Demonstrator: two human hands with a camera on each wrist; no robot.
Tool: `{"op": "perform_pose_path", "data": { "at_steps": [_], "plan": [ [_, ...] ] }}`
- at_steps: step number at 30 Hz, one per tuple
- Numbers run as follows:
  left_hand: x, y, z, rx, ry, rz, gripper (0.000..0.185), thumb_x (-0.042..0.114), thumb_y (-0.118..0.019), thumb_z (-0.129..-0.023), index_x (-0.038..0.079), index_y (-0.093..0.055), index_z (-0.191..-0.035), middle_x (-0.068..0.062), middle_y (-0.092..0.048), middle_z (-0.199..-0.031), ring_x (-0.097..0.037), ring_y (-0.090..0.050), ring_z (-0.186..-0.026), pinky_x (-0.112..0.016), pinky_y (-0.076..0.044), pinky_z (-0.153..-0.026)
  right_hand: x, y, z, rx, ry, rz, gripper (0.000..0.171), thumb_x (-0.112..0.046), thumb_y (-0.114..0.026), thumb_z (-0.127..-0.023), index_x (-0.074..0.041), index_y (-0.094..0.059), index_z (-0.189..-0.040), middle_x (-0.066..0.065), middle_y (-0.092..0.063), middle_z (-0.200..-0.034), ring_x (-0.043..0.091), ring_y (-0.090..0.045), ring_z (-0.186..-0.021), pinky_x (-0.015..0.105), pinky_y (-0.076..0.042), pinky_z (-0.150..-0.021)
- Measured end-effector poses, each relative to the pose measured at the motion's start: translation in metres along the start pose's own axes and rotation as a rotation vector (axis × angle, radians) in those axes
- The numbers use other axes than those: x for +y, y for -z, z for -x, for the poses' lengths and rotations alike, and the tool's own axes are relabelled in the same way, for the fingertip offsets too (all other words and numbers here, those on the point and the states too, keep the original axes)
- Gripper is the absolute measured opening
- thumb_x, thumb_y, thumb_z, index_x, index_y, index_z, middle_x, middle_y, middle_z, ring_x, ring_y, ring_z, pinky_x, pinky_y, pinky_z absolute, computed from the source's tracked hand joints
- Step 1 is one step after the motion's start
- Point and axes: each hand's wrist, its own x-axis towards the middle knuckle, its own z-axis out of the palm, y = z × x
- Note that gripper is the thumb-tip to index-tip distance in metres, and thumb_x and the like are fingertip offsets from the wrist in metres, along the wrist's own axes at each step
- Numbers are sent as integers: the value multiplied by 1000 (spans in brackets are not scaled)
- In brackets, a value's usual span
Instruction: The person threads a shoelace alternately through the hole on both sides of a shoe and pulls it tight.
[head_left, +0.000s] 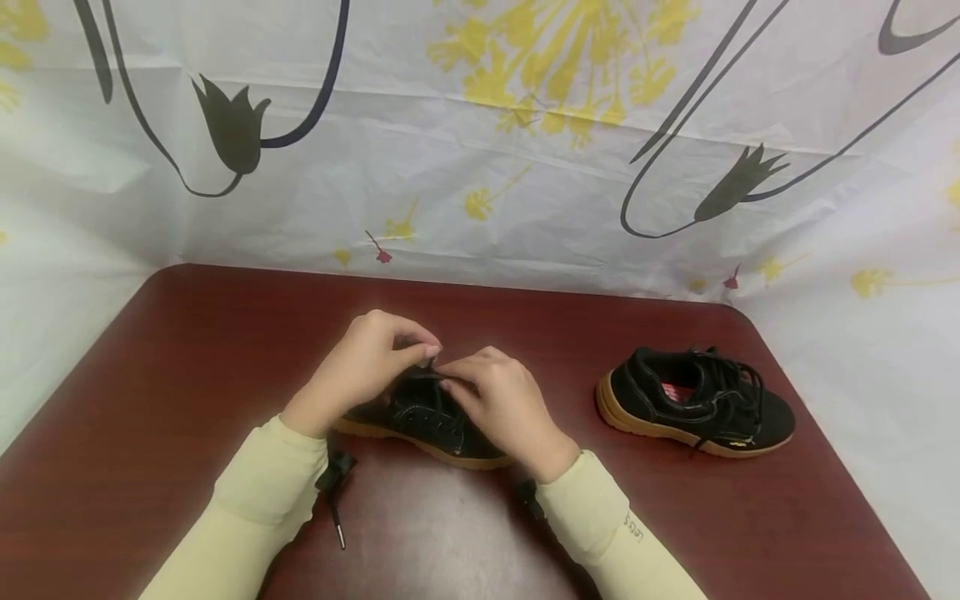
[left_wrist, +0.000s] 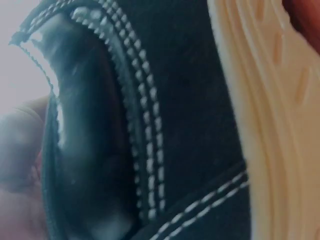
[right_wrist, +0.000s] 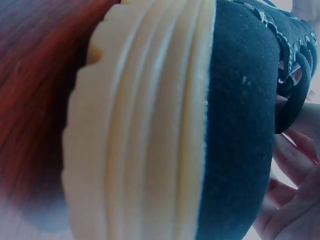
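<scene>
A black shoe point(head_left: 423, 429) with a tan sole sits mid-table in the head view, its toe pointing right. Over its opening my left hand point(head_left: 367, 358) pinches the dark shoelace point(head_left: 422, 374) between thumb and fingertips. From the other side my right hand point(head_left: 502, 398) also pinches the lace, its fingertips close to the left ones. The left wrist view is filled by the shoe's white-stitched upper point(left_wrist: 185, 100). In the right wrist view, the ridged sole point(right_wrist: 140, 140) stands large, with a loop of lace point(right_wrist: 299, 95) hanging near the fingers point(right_wrist: 295, 157).
A second black shoe point(head_left: 697, 404), laced and tan-soled, rests on the right of the reddish-brown table point(head_left: 187, 350). A white sheet point(head_left: 420, 167) with flower prints hangs along the back and sides. A dark strap with a metal-tipped cord point(head_left: 336, 504) hangs at the left wrist.
</scene>
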Motion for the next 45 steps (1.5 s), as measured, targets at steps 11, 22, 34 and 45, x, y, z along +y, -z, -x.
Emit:
{"op": "perform_pose_path", "data": {
  "at_steps": [11, 22, 34, 45],
  "plan": [
    [0, -4, 0, 12, 43, 56, 14, 18, -70, -97, 10, -80, -101, -2, -78, -93, -15, -72, -90, -40, -57, -89, 2, -1, -1, 31, -32, -33, 13, -18, -79, -89, -17, -81, -102, -4, -79, -92, 12, -72, -90, 32, -58, -79],
    [-3, -3, 0, 11, 64, 142, 16, 16, -67, -98, 5, -78, -103, -7, -78, -87, -13, -74, -81, -37, -58, -84, 3, -2, -2, 30, -50, -77, 14, -18, -78, -90, -15, -81, -103, -2, -79, -94, 13, -71, -91, 32, -59, -80],
    [-5, -5, -5, -71, 8, 122, 15, 16, -64, -100, 5, -75, -104, -6, -75, -91, -16, -72, -87, -38, -58, -86, 7, -2, -4, 23, -91, -155, 10, -17, -79, -89, -14, -81, -98, -1, -78, -89, 9, -69, -80, 25, -56, -71],
    [-6, -4, -4, -30, 61, 244, 19, 15, -65, -99, 3, -77, -107, -12, -79, -96, -18, -77, -85, -36, -61, -84, 8, -4, -2, 18, -103, -156, 9, -18, -78, -90, -16, -81, -99, -1, -77, -87, 9, -67, -77, 30, -57, -69]
  ]
}}
